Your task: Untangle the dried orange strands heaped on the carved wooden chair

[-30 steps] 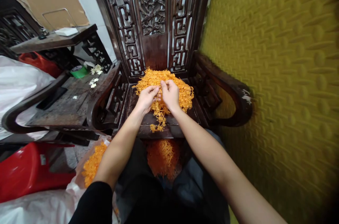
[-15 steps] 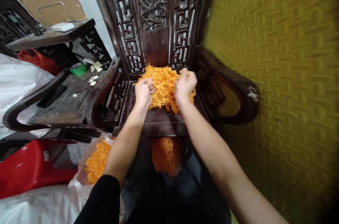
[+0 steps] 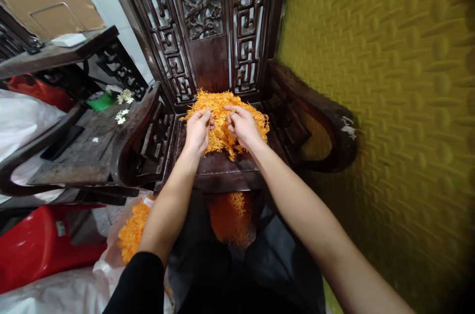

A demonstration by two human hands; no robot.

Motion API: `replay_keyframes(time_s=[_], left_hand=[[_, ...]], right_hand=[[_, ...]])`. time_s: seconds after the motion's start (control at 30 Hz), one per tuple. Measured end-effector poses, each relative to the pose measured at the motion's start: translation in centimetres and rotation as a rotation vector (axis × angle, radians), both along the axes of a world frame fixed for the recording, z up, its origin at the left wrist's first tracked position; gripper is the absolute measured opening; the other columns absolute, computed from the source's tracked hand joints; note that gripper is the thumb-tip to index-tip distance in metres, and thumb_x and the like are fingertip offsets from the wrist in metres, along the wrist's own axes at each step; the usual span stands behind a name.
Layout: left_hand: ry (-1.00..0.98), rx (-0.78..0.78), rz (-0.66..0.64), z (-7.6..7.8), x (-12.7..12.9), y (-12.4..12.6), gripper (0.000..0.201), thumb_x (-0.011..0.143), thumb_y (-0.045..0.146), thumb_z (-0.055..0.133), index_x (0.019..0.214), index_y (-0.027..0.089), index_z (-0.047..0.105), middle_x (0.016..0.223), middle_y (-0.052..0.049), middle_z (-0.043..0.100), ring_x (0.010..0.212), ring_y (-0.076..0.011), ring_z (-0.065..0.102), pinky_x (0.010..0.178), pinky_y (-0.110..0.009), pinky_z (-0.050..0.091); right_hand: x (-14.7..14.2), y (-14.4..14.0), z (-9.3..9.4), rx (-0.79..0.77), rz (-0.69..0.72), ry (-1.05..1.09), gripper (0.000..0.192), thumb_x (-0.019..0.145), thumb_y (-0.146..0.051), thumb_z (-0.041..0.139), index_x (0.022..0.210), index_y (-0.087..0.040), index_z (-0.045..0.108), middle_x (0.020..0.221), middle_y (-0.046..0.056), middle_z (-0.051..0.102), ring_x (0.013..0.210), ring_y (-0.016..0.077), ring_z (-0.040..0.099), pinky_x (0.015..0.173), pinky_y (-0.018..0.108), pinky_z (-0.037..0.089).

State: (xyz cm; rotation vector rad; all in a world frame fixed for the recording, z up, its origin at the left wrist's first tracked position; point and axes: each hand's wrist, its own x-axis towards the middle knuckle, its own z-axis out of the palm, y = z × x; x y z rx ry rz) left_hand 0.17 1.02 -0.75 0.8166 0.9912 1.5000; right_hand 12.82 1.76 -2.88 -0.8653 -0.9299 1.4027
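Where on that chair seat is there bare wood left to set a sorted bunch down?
A bare strip runs along the seat's front edge, between the orange strand pile and the lip, widest ahead of the wrists. A thin margin shows beside the left armrest. The back and middle are crowded: the pile fills them, with left hand and right hand pinching strands there.

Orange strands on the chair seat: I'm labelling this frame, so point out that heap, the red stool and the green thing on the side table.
orange strands (image 3: 222, 106), head view, top of the heap.
red stool (image 3: 33, 247), head view, its seat.
green thing (image 3: 98, 101), head view, its top.
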Motion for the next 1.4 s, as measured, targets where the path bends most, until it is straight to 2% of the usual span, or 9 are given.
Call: replay_keyframes(time_s=[0.13,0.33,0.63,0.7,0.83,0.9,1.1,1.23,1.4], left_hand=[[0.043,0.011,0.049,-0.6,-0.3,0.4,0.008,0.083,0.017,0.069,0.081,0.014,0.062,0.067,0.002,0.056,0.057,-0.007,0.049,0.053,-0.02,0.037],[0.03,-0.004,0.129,-1.2,-0.4,1.4,0.011,0.08,0.016,0.07,0.076,0.014,0.061,0.062,0.003,0.052,0.051,-0.0057,0.045,0.049,-0.019,0.031],[-0.135,-0.132,0.395,-2.1,-2.1,4.3,0.009,0.079,0.006,0.055,0.079,0.014,0.058,0.055,0.008,0.037,0.043,-0.0052,0.032,0.045,-0.02,0.025],[-0.154,-0.14,0.397,-2.0,-3.1,4.3,0.009,0.081,0.006,0.056,0.079,0.015,0.056,0.055,0.008,0.037,0.043,-0.005,0.032,0.045,-0.019,0.025],[-0.099,-0.036,0.116,-1.5,-3.1,2.7,0.003,0.085,0.012,0.063,0.084,0.013,0.061,0.068,0.001,0.056,0.051,-0.0066,0.046,0.048,-0.02,0.032],[-0.047,0.018,0.03,-1.3,-2.4,1.8,0.002,0.086,0.014,0.065,0.086,0.013,0.063,0.073,-0.001,0.061,0.054,-0.0074,0.049,0.05,-0.021,0.035],[-0.069,-0.041,-0.086,-1.2,-1.6,0.4,0.001,0.085,0.013,0.063,0.085,0.013,0.064,0.072,-0.001,0.061,0.055,-0.0074,0.05,0.05,-0.02,0.036],[-0.135,-0.148,-0.154,-1.6,-1.5,0.0,0.002,0.085,0.013,0.063,0.086,0.012,0.064,0.073,-0.002,0.061,0.055,-0.0077,0.05,0.05,-0.021,0.036],[-0.092,-0.199,-0.191,-2.1,-1.2,-0.4,0.004,0.084,0.013,0.063,0.088,0.012,0.064,0.077,-0.003,0.063,0.056,-0.0084,0.051,0.049,-0.021,0.035]], right_hand=[[-0.8,-0.9,-0.1,0.101,0.032,-0.185,0.037,0.09,-0.052,0.062,0.071,-0.021,0.053,0.055,-0.007,0.037,0.044,0.0081,0.031,0.043,0.024,0.021],[-2.6,-2.1,-0.2,0.452,-0.281,-0.641,0.04,0.099,-0.035,0.053,0.063,-0.022,0.042,0.057,-0.003,0.042,0.055,0.0123,0.037,0.058,0.029,0.025],[-2.9,-2.8,-0.3,0.415,-0.327,-0.683,0.038,0.1,-0.033,0.05,0.065,-0.022,0.038,0.058,-0.001,0.046,0.056,0.0134,0.04,0.056,0.028,0.029],[-2.2,-2.9,0.0,0.362,-0.218,-0.564,0.038,0.1,-0.039,0.05,0.067,-0.022,0.041,0.059,-0.001,0.05,0.052,0.012,0.043,0.052,0.026,0.031],[-1.1,-2.0,0.1,0.011,0.157,-0.232,0.027,0.095,-0.037,0.055,0.074,-0.02,0.049,0.073,0.003,0.067,0.042,0.0085,0.052,0.036,0.022,0.021],[-0.9,-1.4,-0.1,-0.141,0.211,-0.116,0.018,0.088,-0.026,0.059,0.075,-0.018,0.05,0.081,0.007,0.071,0.046,0.0096,0.06,0.033,0.02,0.016],[-0.8,0.0,-0.8,-0.444,-0.018,0.157,0.008,0.071,-0.014,0.054,0.076,-0.018,0.049,0.07,0.004,0.067,0.048,0.0129,0.065,0.033,0.016,0.024],[-0.7,1.2,-1.9,-0.477,-0.106,0.195,0.013,0.066,-0.014,0.054,0.076,-0.019,0.048,0.065,0.002,0.061,0.047,0.0129,0.062,0.033,0.016,0.03],[-0.7,2.5,-3.1,-0.459,-0.065,0.176,0.016,0.064,-0.012,0.054,0.074,-0.02,0.045,0.058,-0.001,0.054,0.043,0.0086,0.051,0.035,0.015,0.032]])
